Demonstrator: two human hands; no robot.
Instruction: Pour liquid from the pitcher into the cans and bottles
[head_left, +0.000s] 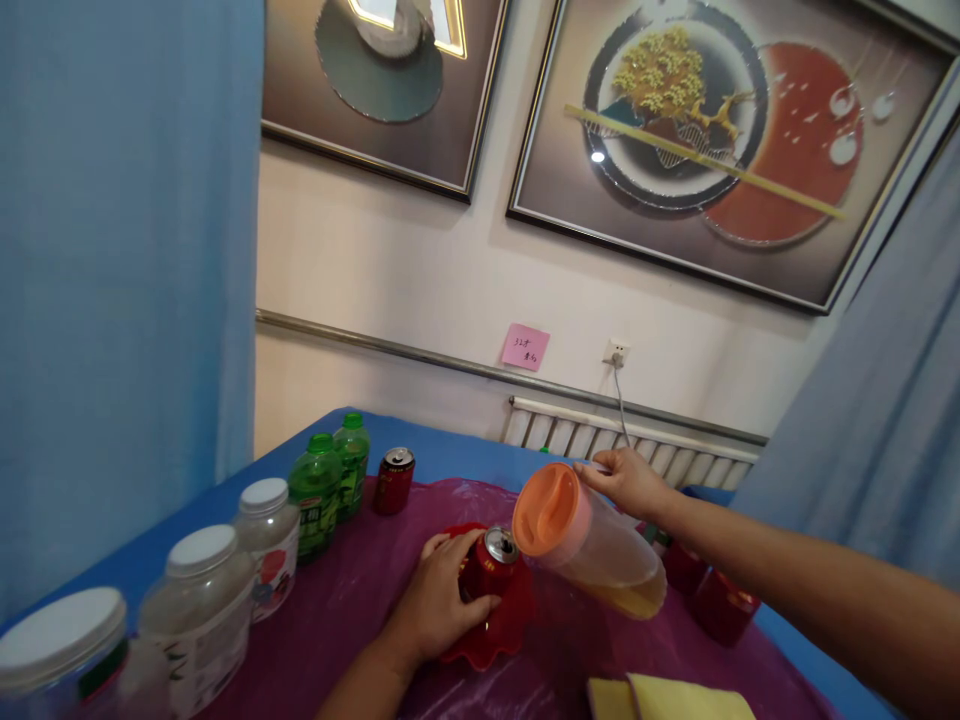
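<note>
My left hand is wrapped round a red can with an opened top, upright on a red scalloped mat. Over on the right, my right hand grips a clear pitcher at its handle side. The pitcher tilts left, its orange lid close beside the can's top. Yellowish liquid lies along its lower side and bottom. No stream between lid and can can be made out.
Lidded jars and green bottles line the left side. Another red can stands behind the mat. Red containers are at right, partly behind my arm. A yellow cloth lies at the front of the purple cover.
</note>
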